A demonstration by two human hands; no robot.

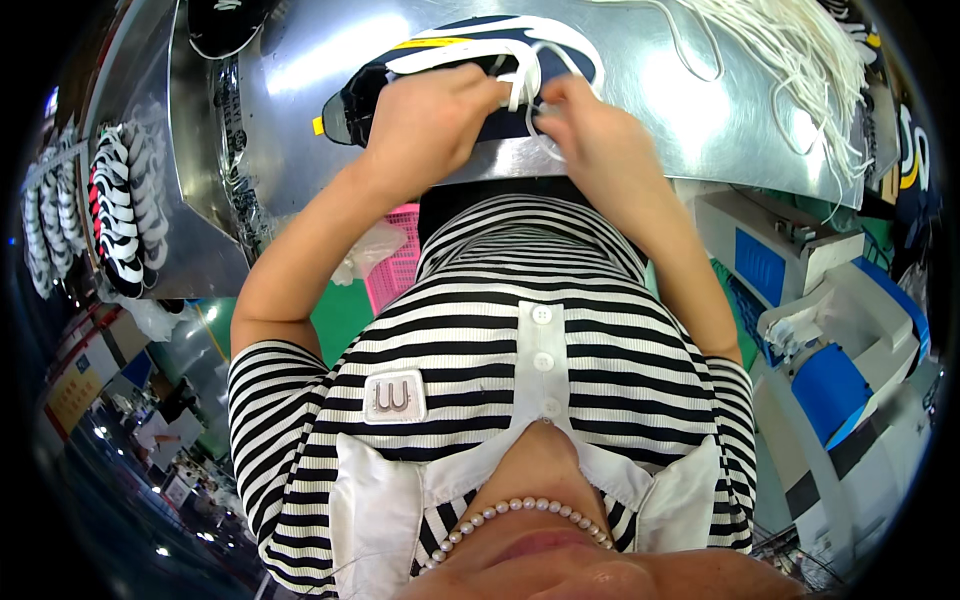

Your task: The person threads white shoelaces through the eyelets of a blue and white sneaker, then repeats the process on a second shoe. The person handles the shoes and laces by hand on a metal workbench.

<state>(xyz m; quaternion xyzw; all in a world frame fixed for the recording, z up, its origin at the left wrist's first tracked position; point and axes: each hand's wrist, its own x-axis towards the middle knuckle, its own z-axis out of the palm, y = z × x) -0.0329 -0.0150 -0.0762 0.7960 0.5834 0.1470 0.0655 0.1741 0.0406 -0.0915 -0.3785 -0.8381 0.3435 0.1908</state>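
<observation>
A dark navy shoe [565, 40] with white edging and a yellow strip lies on its side on the metal table, its heel to the left and toe to the right. My left hand [430, 118] is closed over the near side of the shoe at its opening, the fingertips by the eyelets. A white shoelace [524, 80] loops through the front of the shoe. With thumb and fingers pinched, my right hand [608, 140] grips the lace just right of my left fingertips. Motion blurs these fingers slightly.
Many loose white laces [800, 75] spread over the right of the shiny metal table [310, 70]. Another black shoe [225, 25] sits at the far left. Below are a pink basket [393, 265] and a grey-blue machine [790, 250]; shoes [118, 215] hang in rows at left.
</observation>
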